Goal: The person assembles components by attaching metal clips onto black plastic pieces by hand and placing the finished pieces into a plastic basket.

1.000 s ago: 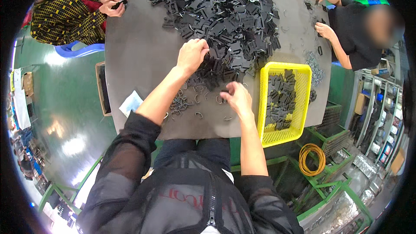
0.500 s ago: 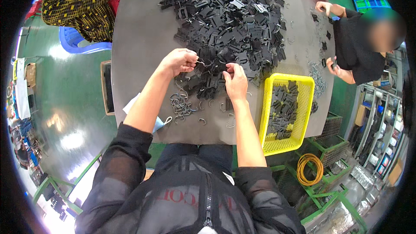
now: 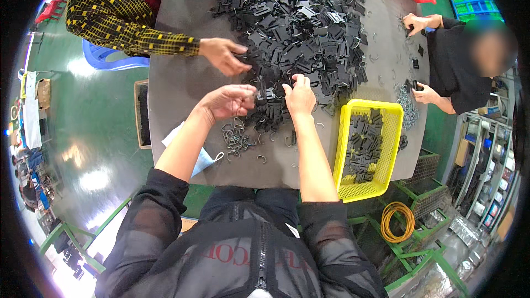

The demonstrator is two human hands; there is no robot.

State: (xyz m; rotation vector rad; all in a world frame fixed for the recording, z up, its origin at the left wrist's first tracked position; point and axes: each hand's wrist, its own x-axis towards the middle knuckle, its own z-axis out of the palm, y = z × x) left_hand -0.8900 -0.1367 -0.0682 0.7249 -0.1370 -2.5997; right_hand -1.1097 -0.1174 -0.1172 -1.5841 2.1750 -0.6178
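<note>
Green flooring (image 3: 118,127) surrounds a grey tabletop (image 3: 185,72), heaped in the middle with flat black slotted pieces (image 3: 309,49); bent metal wire loops (image 3: 236,134) lie near its front edge, and a yellow mesh basket (image 3: 364,192) stands at the right. Beside the heap's near end, the left hand (image 3: 221,104) draws its fingertips together, any hold unclear; the right hand (image 3: 301,100) keeps thumb and forefinger slightly apart.
</note>
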